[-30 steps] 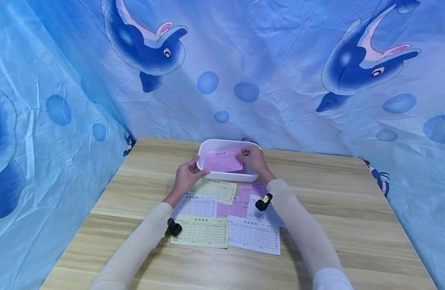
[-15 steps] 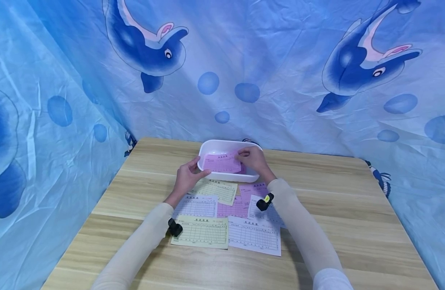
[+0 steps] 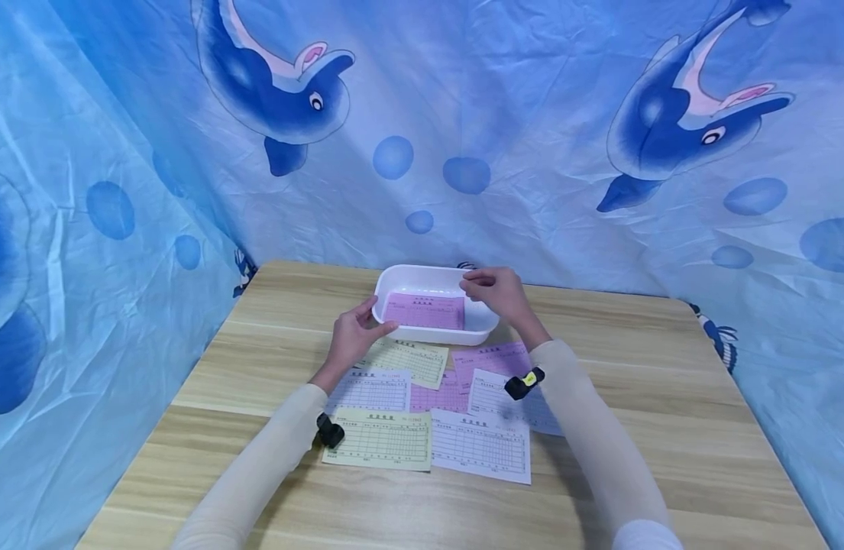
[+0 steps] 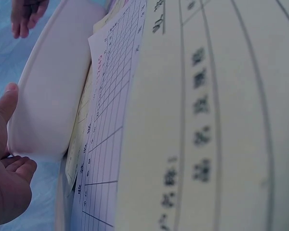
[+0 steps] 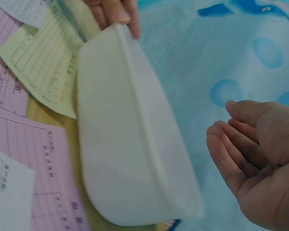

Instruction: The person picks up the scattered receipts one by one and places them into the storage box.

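A white plastic tray [image 3: 431, 334] stands near the table's back edge with pink printed slips [image 3: 425, 312] lying in it. The left hand [image 3: 353, 333] holds the tray's left end, thumb on the front rim; the left wrist view shows this hand [image 4: 9, 163] at the tray's end [image 4: 48, 91]. Over the tray's right end hovers the right hand [image 3: 499, 292], its fingers loosely bent with nothing between them. In the right wrist view the right hand [image 5: 260, 154] is apart from the tray wall [image 5: 111, 134], thumb and fingers separated.
In front of the tray, overlapping printed slips lie on the wooden table [image 3: 635, 367]: yellow ones [image 3: 380, 441], white ones [image 3: 482, 447] and pink ones [image 3: 438, 393]. A blue curtain with dolphins [image 3: 422, 114] hangs behind and at the left.
The right hand has let go of the pink slip, which now lies flat in the tray, and has moved right and slightly up. The left hand stays at the tray's left end.
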{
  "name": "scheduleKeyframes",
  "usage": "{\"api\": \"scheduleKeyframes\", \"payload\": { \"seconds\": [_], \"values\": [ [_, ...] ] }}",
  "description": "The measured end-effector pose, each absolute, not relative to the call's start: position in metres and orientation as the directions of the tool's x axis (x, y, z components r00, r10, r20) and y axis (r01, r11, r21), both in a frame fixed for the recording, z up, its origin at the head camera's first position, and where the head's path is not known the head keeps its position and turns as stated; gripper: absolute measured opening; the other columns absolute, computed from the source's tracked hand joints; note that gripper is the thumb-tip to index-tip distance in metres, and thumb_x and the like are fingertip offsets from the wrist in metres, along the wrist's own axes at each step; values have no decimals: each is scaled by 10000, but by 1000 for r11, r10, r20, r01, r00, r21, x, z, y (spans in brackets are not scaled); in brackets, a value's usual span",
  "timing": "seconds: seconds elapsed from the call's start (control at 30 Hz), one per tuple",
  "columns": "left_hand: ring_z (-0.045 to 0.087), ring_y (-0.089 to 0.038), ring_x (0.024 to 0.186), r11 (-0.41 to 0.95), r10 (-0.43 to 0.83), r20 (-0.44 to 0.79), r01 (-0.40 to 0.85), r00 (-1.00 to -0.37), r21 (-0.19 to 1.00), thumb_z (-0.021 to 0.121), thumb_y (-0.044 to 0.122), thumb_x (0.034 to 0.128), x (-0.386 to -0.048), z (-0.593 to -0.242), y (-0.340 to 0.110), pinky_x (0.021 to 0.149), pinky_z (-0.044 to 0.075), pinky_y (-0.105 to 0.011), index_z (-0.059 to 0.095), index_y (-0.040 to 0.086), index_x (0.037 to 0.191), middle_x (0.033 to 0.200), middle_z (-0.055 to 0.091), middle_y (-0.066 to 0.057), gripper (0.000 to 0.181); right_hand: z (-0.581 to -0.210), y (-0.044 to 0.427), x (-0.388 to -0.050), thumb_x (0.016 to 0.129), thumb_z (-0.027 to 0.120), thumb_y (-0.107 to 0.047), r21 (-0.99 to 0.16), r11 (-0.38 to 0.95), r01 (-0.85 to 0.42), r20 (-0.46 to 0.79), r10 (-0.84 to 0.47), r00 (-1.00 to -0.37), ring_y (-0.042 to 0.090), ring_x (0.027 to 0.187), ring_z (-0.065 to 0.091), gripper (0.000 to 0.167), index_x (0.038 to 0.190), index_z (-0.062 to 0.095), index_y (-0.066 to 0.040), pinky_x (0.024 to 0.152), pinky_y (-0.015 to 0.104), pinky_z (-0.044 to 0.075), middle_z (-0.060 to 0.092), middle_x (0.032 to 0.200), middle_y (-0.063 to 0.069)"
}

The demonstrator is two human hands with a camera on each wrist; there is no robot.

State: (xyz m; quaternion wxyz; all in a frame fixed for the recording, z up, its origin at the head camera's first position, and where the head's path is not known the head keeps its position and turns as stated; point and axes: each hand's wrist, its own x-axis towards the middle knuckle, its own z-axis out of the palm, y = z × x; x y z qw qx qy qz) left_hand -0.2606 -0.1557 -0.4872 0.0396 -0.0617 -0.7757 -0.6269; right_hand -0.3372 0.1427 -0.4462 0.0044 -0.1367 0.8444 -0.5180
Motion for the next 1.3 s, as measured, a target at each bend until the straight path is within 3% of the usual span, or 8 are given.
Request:
{"api": "scheduleKeyframes", "payload": {
  "seconds": [0.27, 0.47, 0.6, 1.3],
  "values": [
    [518, -451, 1342, 204, 47, 120, 127, -992, 971, 814, 120, 892, -261, -486, -158, 1009, 536, -328, 375, -84, 1514, 1515, 439, -305, 788, -418, 165, -312, 950, 752, -355, -835, 452, -314, 222, -245, -944, 270, 938, 730, 399, 1200, 741, -44, 799, 408, 638, 758, 1078, 107],
    [521, -456, 1337, 202, 52, 129, 137, -990, 970, 812, 116, 893, -261, -487, -158, 1007, 535, -315, 371, -91, 1512, 1513, 438, -313, 788, -410, 188, -292, 929, 780, -335, -802, 462, -378, 314, -211, -926, 161, 896, 712, 349, 1151, 767, -66, 753, 229, 607, 768, 1068, 91],
    [521, -449, 1341, 206, 48, 123, 131, -991, 970, 813, 117, 892, -261, -485, -157, 1012, 530, -324, 371, -91, 1514, 1515, 438, -309, 790, -410, 206, -277, 933, 780, -307, -781, 479, -400, 349, -196, -916, 118, 878, 707, 325, 1149, 766, -65, 752, 176, 593, 770, 1063, 89],
    [481, -430, 1383, 195, 46, 99, 106, -994, 975, 815, 127, 892, -262, -484, -157, 1047, 507, -351, 374, -75, 1520, 1549, 414, -271, 793, -470, 280, -217, 948, 752, -370, -714, 673, -193, 195, -74, -978, 270, 967, 717, 412, 1208, 733, -51, 758, 134, 557, 762, 1091, 108]
  ]
}}
